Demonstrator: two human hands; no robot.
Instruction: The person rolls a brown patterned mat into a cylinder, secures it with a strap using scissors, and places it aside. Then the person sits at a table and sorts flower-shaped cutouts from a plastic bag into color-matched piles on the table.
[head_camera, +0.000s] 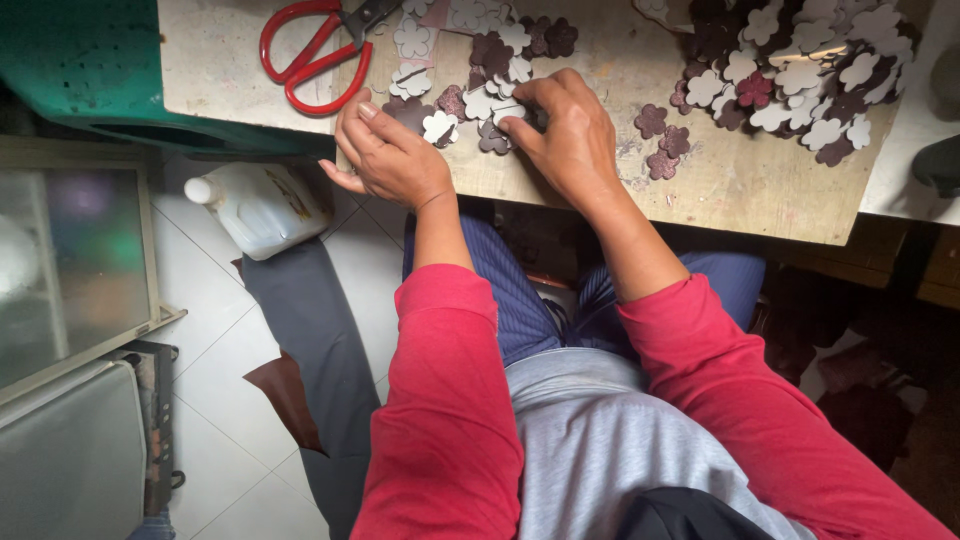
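on the board, both hands (395, 155) (565, 130) curl, seemingly pinching flower cutouts (470, 105).

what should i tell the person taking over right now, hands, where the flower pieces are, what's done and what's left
Left hand: at the near edge of the wooden board, curled, touching the small cluster of flower cutouts; whether it grips one cannot be told.
Right hand: fingers pressed down on the same cluster, picking at a pale piece.
Big pile of cutouts, pale and dark maroon mixed, sits at the board's far right. A few loose maroon pieces lie right of the right hand. Red scissors lie untouched at far left.
Done: cutouts are cut. Left: both piles remain mixed.
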